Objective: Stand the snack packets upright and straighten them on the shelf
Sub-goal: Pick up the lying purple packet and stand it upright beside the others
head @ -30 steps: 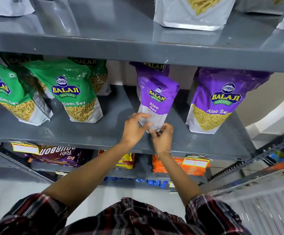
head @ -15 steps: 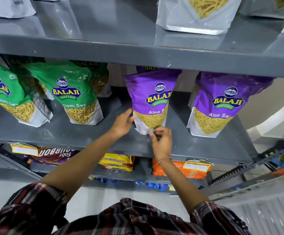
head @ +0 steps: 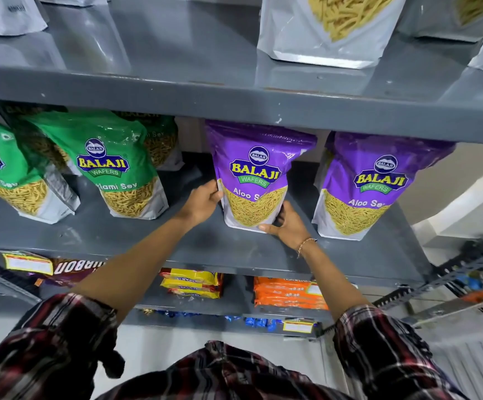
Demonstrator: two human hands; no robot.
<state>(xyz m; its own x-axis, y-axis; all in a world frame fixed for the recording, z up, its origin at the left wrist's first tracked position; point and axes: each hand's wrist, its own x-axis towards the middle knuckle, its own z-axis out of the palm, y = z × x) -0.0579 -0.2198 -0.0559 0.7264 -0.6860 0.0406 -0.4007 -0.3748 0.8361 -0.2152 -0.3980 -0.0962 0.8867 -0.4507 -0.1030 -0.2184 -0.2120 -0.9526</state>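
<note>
A purple Aloo Sev packet (head: 256, 174) stands upright, front facing me, in the middle of the grey shelf (head: 176, 241). My left hand (head: 204, 202) holds its lower left edge. My right hand (head: 288, 223) cups its lower right corner, thumb along the bottom. A second purple Aloo Sev packet (head: 373, 183) stands upright to the right, untouched. Two green sev packets (head: 116, 166) (head: 9, 180) lean to the left at the left end, with more green packets partly hidden behind them.
The shelf above (head: 234, 93) overhangs the packets' tops and carries white-bottomed pouches (head: 329, 27). Below, a lower shelf holds yellow (head: 191, 282) and orange (head: 286, 293) biscuit packs. A metal rack (head: 451, 278) stands at the right.
The middle purple packet turned from side-on to front-facing and now stands straight. My hands moved from its bottom front edge to its two lower sides.
</note>
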